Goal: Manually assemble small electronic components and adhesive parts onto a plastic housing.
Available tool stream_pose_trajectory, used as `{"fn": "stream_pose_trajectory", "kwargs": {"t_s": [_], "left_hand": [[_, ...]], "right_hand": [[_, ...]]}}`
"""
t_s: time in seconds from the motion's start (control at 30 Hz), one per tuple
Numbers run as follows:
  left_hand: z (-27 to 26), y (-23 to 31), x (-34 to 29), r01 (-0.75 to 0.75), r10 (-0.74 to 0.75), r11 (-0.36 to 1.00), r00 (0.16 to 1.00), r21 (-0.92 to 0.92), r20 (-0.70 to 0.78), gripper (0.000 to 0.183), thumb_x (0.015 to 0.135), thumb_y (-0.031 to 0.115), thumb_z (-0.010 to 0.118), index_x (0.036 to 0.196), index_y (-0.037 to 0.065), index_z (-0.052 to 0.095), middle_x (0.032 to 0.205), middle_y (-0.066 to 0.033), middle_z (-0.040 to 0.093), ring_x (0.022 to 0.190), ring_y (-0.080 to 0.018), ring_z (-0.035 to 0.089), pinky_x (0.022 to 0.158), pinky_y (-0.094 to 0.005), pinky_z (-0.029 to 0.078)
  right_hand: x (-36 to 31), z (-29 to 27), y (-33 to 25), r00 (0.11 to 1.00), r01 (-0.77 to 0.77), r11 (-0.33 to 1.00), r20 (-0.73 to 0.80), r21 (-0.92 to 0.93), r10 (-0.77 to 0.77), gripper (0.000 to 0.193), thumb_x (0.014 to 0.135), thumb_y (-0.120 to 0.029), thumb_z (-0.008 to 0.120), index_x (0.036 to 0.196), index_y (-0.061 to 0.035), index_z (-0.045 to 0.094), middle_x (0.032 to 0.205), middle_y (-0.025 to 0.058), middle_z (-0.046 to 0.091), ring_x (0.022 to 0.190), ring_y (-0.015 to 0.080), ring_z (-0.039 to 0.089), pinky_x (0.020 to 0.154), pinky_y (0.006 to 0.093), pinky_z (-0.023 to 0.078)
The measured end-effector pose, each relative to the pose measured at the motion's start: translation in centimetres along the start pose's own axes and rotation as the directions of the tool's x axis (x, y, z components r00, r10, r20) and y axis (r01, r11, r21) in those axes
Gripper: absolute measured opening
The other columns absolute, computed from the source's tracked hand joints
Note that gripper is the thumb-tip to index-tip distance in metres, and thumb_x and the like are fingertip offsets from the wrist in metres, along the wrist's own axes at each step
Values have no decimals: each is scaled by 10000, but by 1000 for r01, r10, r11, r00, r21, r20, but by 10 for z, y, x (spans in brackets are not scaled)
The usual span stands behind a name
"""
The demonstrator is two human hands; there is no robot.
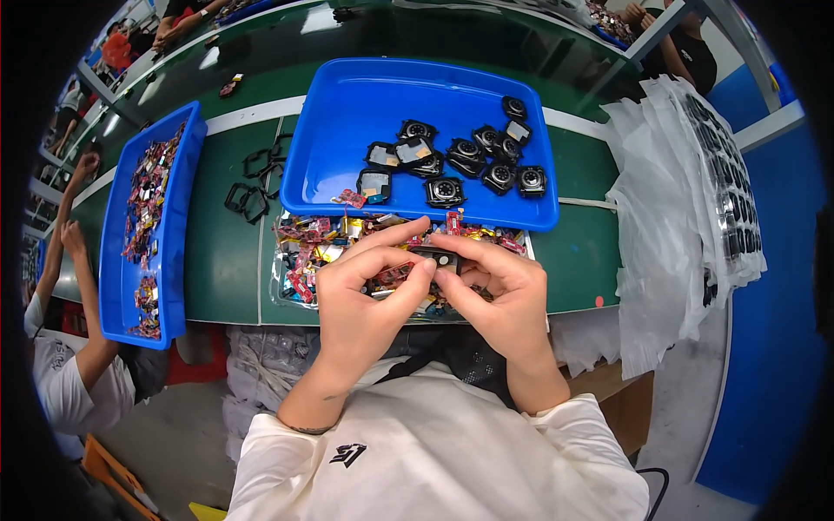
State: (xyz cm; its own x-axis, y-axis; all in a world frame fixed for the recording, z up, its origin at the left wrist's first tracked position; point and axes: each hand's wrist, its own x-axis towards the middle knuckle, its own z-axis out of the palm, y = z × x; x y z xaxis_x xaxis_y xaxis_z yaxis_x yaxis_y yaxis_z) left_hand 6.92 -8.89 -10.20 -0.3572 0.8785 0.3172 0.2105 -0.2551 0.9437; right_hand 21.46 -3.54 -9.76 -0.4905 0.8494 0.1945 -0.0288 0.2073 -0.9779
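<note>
Between the fingertips of both my hands is a small dark watch case [446, 258], held over the front edge of the table. My left hand [369, 282] pinches its left side with thumb and forefinger. On the opposite side, my right hand [499, 282] grips it the same way. Fingers hide much of the case. Under my hands lies a clear plastic tray [280, 282] full of small red circuit boards, with yellow and silver bits among them. Just beyond it, a blue tray [347, 95] contains several black watch cases [445, 192], some showing round backs and others pale rectangular insides.
A narrow blue bin [193, 156] of small electronic parts stands at left. Several empty black frames [250, 201] lie beside the blue tray. White sheets [647, 200] and trays of black parts [730, 191] are stacked at right. Co-workers' arms [78, 252] show at far left.
</note>
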Motion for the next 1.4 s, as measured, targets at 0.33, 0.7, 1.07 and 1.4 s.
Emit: {"fn": "stream_pose_trajectory", "kwargs": {"t_s": [0.33, 0.7, 1.07, 1.4], "left_hand": [[-1, 1, 0, 66, -65, 998, 997, -23, 28, 78, 745, 17, 687, 813, -23, 691, 1035, -161, 673, 904, -189, 653, 792, -282, 501], [7, 6, -7, -69, 74, 994, 996, 91, -58, 95, 757, -18, 684, 848, -43, 677, 1032, -159, 665, 789, -140, 655, 685, -240, 536], [-7, 6, -21, 182, -171, 947, 983, -264, 65, 112, 778, -57, 683, 888, -67, 663, 898, -100, 642, 787, -126, 643, 681, -218, 548], [-7, 1, -25, 348, -342, 788, 933, -508, 108, 108, 800, -41, 678, 902, -69, 657, 840, -112, 675, 765, -135, 650, 713, -236, 542]], "right_hand": [[-2, 1, 5, 997, 71, 997, -34, -8, -72, 296, 792, 40, 646, 1086, 12, 642, 983, 128, 666, 742, 115, 650, 612, 223, 547], [-2, 7, 7, 973, 157, 979, -151, -133, -177, 185, 806, 58, 637, 990, 61, 659, 977, 129, 663, 799, 109, 634, 650, 220, 542], [2, 6, 9, 985, 69, 971, -170, 229, -30, 135, 760, 33, 675, 885, 19, 624, 896, 77, 664, 766, 100, 639, 650, 223, 526], [4, 7, 12, 865, 464, 853, -87, -238, -495, 183, 657, 112, 654, 808, 26, 594, 819, 165, 683, 785, 224, 684, 700, 307, 550]]}}
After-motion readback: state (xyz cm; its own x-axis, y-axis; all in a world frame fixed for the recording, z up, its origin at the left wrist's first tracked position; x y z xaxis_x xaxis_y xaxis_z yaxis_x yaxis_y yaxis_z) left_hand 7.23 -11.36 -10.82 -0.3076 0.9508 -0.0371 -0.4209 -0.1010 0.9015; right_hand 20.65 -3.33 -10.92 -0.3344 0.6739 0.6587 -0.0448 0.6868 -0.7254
